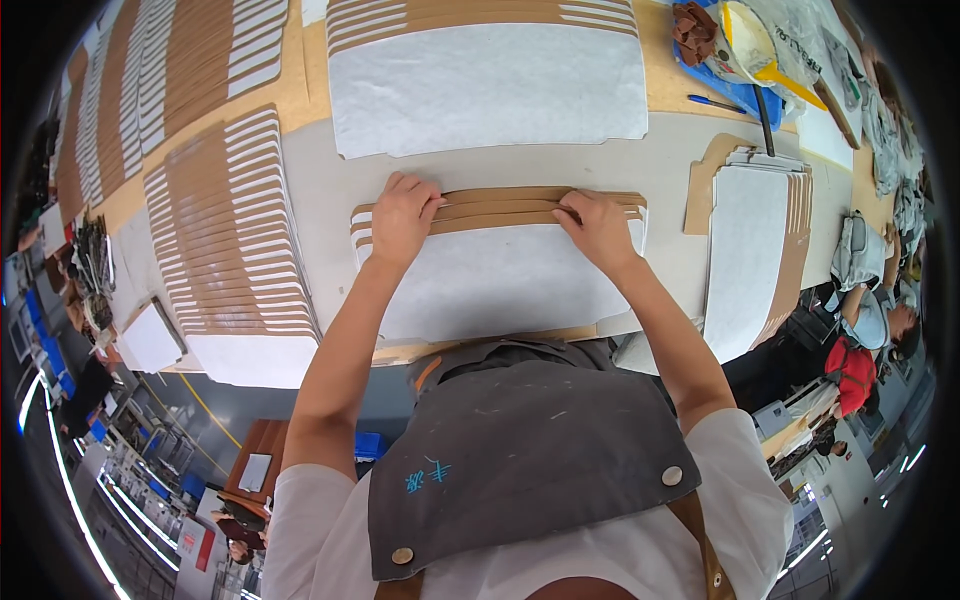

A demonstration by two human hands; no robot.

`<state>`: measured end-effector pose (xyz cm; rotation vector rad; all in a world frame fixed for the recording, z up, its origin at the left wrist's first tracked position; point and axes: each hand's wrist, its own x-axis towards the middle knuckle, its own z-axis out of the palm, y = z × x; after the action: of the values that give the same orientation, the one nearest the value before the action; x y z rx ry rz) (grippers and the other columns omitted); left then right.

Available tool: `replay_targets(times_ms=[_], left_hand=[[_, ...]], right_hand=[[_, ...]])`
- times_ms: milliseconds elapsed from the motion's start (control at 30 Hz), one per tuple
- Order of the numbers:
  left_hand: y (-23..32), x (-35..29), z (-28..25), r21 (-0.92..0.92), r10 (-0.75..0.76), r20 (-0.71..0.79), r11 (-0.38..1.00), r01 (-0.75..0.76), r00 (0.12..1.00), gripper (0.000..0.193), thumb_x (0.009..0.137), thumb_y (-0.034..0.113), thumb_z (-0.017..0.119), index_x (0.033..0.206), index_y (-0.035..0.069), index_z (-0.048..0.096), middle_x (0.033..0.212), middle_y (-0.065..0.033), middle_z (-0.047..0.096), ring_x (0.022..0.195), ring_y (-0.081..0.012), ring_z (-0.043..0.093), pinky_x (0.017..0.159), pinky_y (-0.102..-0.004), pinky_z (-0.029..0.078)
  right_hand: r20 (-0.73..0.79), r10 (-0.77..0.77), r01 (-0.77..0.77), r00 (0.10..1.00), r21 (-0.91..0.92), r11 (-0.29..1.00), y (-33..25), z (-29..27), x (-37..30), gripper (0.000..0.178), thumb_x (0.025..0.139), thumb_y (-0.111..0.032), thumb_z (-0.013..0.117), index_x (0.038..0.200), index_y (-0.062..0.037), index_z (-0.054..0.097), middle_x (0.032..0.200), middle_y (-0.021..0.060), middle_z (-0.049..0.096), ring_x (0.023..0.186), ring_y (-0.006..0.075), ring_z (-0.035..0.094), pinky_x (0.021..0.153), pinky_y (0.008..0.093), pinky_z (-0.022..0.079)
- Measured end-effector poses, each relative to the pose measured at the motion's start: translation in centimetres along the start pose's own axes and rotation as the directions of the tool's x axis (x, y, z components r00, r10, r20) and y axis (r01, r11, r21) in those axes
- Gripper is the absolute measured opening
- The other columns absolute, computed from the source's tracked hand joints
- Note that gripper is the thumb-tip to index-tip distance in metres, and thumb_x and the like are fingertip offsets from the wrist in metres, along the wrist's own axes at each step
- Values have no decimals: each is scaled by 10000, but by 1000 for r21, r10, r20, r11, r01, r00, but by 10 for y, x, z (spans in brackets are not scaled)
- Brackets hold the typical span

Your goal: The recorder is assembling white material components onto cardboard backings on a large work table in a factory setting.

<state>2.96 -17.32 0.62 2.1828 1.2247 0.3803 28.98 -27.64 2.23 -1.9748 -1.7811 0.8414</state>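
Observation:
In front of me lies a small stack of white panels (pixel 500 275) with brown bands fanned in steps along their far edge. My left hand (pixel 403 218) is closed at the left end of that edge, its thumb and fingers pinched on the topmost brown-edged panel. At the right end, my right hand (pixel 598 228) is curled in the same way, thumb and fingertips pressed together on the brown edge. Just beyond my hands rests another stack of white panels (pixel 487 88) with brown bands at its far side. Whether the panels are card or leather cannot be told.
Fanned brown-and-white panels (pixel 230 230) stand at the left, with more rows (pixel 200 60) behind. On the right sits another stack (pixel 745 250). A blue tray (pixel 740 95) holds a white tub (pixel 745 45) and a brush, beside a blue pen (pixel 716 103). People work at far right.

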Motion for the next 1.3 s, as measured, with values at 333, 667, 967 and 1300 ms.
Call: replay_targets(times_ms=[333,667,967,1300], left_hand=[[10,-16,-15,228,461,-169,878,-420,871,137,636,45,631,770,67,613,764,-10,607,767,-179,563,641,-317,439],[-52,-41,-61,-123,-150,141,978,167,979,192,772,186,697,762,26,591,620,-67,569,533,-175,545,515,-266,419],[-45,-98,-71,-373,-543,438,615,694,717,194,819,165,676,795,-21,628,632,55,515,593,-20,405,512,-198,354],[-44,20,-105,-611,-585,271,509,607,764,223,850,188,635,907,-27,638,783,-26,639,663,-55,547,601,-206,446]], right_hand=[[-168,-214,200,962,-98,975,-11,0,6,183,701,-47,668,862,-90,592,958,54,554,872,243,533,707,364,451],[165,159,-176,973,97,979,43,-53,-3,206,729,-220,702,796,-37,636,734,93,637,615,239,587,630,312,462],[397,585,-699,707,270,662,55,-72,-49,269,786,-222,692,935,0,660,808,13,638,721,65,545,670,217,447],[152,571,-499,807,694,520,53,-116,64,269,812,-180,666,1002,6,625,868,54,651,730,96,593,678,233,474]])
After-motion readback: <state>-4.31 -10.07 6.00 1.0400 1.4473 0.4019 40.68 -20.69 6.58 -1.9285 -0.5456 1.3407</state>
